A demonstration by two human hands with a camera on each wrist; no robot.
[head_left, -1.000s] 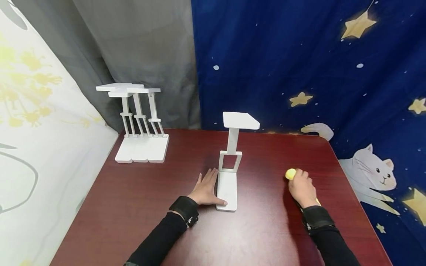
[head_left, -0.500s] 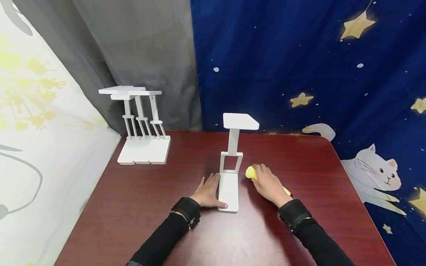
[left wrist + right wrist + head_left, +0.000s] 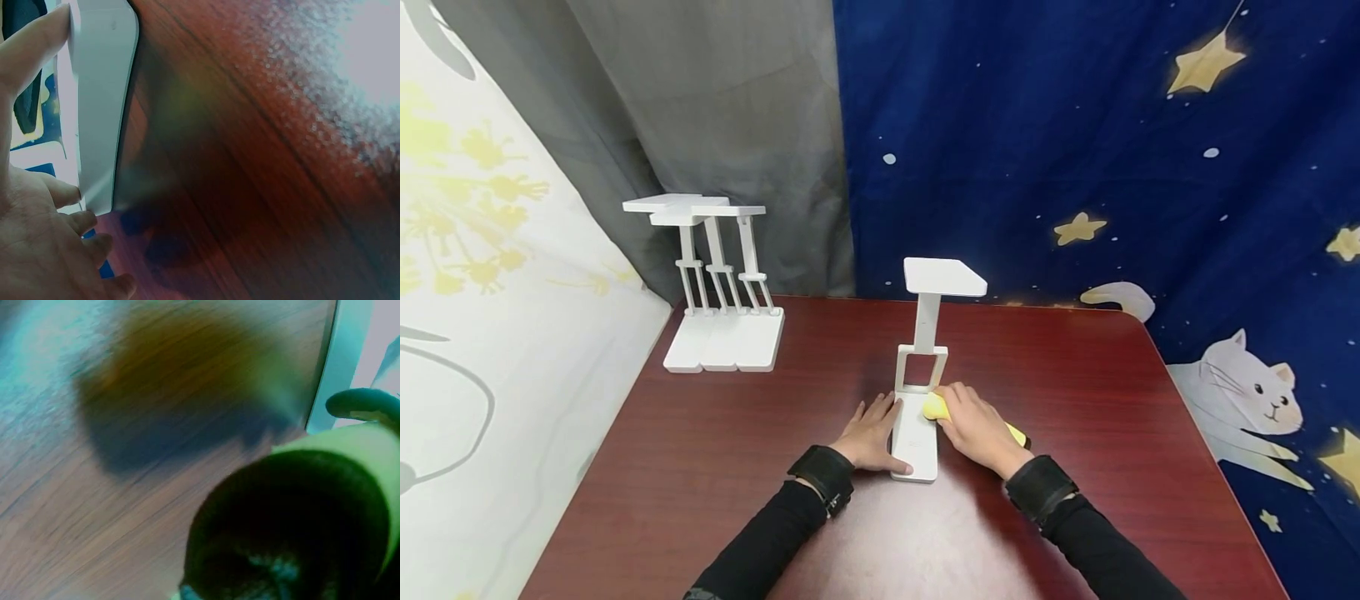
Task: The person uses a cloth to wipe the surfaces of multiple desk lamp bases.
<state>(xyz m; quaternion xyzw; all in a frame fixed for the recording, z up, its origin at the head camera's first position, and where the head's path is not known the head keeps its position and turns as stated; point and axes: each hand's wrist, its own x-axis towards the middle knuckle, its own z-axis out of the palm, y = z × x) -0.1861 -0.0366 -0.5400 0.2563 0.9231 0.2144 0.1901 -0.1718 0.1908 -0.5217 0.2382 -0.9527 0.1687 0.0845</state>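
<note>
A white folding stand shaped like a desk lamp (image 3: 916,446) stands upright mid-table, with a flat top panel above its hinged arm. My left hand (image 3: 867,437) rests spread along the base's left side, thumb over the front part; in the left wrist view its fingers (image 3: 59,194) touch the edge of the base (image 3: 103,94). My right hand (image 3: 979,427) grips a yellow stick-like object (image 3: 935,407) with a rounded head, which is over or against the base's right edge. Its round dark end (image 3: 294,519) fills the lower right wrist view. Its exact kind is unclear.
Several similar white stands (image 3: 722,337) stand side by side at the back left of the reddish-brown table (image 3: 1037,350). A grey curtain (image 3: 737,100) and a blue star-patterned curtain (image 3: 1000,125) hang behind. A white patterned cloth (image 3: 512,317) borders the left side.
My right hand has moved left with the yellow object, from the right of the table to the stand's base. My left hand has stayed beside the base.
</note>
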